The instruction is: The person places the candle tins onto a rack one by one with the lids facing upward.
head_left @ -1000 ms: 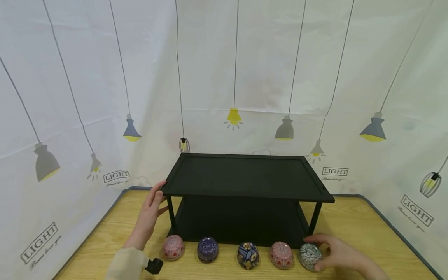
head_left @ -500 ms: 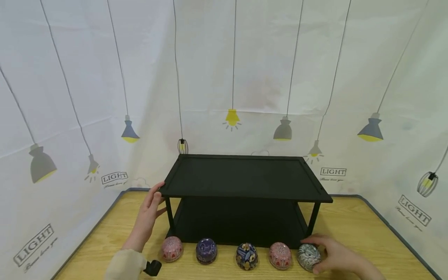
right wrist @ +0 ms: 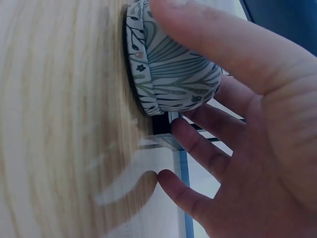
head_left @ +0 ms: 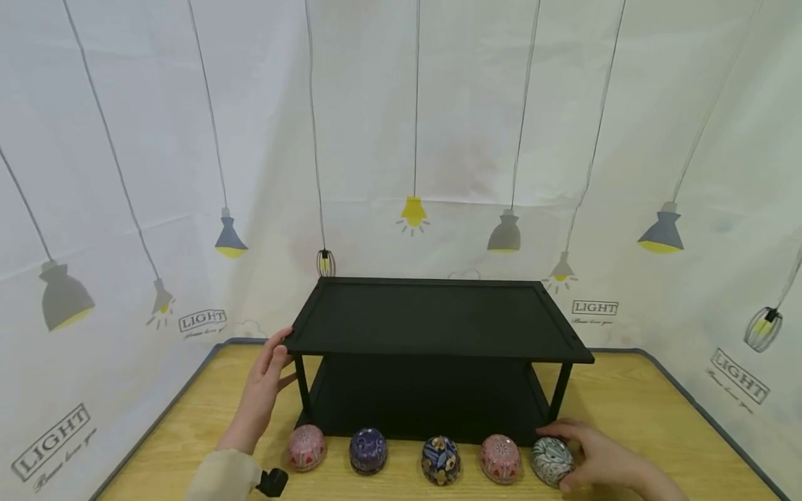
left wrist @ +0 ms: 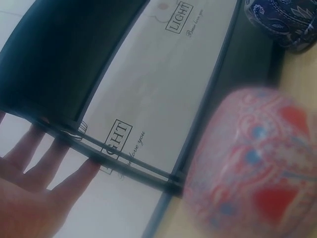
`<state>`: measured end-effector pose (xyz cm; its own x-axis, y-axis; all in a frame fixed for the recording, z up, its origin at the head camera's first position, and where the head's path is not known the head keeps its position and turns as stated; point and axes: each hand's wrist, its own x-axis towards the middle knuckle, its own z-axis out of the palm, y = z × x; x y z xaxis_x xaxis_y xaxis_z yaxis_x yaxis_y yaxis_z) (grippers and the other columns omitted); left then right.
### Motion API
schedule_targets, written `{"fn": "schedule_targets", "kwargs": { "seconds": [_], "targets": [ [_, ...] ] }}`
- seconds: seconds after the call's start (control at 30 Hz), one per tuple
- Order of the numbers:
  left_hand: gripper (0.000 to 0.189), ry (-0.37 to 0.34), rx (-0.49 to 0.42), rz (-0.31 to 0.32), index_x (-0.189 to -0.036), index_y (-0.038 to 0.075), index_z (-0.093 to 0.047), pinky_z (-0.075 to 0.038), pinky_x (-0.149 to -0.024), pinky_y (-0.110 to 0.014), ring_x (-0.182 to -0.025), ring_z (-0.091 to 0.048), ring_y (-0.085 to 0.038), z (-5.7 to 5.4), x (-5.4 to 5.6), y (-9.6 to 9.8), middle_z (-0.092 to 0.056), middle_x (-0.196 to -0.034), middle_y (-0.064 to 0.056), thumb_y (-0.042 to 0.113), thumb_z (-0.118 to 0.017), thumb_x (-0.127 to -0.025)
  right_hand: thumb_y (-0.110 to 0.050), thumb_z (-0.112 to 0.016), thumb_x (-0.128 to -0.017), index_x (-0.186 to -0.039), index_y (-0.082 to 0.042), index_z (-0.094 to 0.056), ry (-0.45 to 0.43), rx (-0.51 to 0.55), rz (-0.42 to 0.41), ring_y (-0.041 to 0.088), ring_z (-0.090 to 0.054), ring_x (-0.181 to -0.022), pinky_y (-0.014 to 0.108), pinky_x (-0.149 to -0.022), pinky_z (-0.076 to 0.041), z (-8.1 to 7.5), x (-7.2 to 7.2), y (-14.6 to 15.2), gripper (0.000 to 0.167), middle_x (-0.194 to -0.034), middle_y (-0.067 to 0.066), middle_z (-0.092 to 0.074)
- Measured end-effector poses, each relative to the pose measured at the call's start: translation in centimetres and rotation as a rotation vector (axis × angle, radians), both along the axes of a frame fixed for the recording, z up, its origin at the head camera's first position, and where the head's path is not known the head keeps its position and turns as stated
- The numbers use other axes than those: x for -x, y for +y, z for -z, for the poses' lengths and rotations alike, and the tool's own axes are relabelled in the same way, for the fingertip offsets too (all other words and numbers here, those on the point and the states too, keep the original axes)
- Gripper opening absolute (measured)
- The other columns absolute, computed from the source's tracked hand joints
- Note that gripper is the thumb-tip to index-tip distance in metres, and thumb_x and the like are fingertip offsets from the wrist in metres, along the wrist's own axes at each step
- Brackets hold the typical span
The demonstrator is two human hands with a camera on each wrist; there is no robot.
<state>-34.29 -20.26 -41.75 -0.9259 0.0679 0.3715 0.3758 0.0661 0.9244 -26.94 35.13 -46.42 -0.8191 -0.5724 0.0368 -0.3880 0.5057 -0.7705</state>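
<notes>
A black two-tier shelf rack (head_left: 438, 320) stands on the table. My left hand (head_left: 258, 393) rests against the upper tier's left edge. The left wrist view shows its fingers (left wrist: 74, 191) nearly straight, tips at the edge. At the rack's front right corner, my right hand (head_left: 601, 456) holds a small round tin (head_left: 553, 460) with a grey-green leaf pattern, thumb on the near side and fingers behind. The right wrist view shows this tin (right wrist: 173, 74) with its base on or close over the wood; the other fingers spread beside the rack.
Along the rack's front edge stand a pink tin (head_left: 307, 447), a purple tin (head_left: 368, 451), a navy floral tin (head_left: 441, 460) and another pink tin (head_left: 500, 458). A lamp-printed cloth backdrop (head_left: 464, 139) surrounds the wooden table (head_left: 207, 396).
The head view has shifted slightly, so everything sits a little further left. Both hands, the rack and the tins keep their places relative to each other.
</notes>
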Motion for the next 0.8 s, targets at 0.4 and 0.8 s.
{"fn": "schedule_targets", "kwargs": {
  "seconds": [0.4,0.8],
  "targets": [
    [0.045,0.000,-0.001,-0.026,-0.149,0.015,-0.033,-0.033,-0.100,-0.066,-0.130,-0.035,-0.041,0.03,0.12,0.15,-0.026,-0.150,-0.016,0.033,-0.033,-0.107,-0.012,-0.077,-0.082,-0.124,0.002,-0.059,-0.004,0.031,0.013,0.002,-0.045,-0.099,0.025,-0.075,-0.046,0.69,0.49,0.30,0.048,-0.125,0.019,-0.049],
    [0.045,0.005,0.002,-0.020,-0.150,0.016,-0.032,-0.032,-0.101,-0.066,-0.130,-0.036,-0.039,0.12,0.10,0.07,-0.025,-0.151,-0.015,0.032,-0.033,-0.107,-0.010,-0.074,-0.084,-0.128,0.008,-0.054,-0.095,0.067,0.013,0.010,-0.052,-0.095,0.028,-0.072,-0.048,0.40,0.54,0.39,0.051,-0.120,0.014,-0.051]
  ]
}}
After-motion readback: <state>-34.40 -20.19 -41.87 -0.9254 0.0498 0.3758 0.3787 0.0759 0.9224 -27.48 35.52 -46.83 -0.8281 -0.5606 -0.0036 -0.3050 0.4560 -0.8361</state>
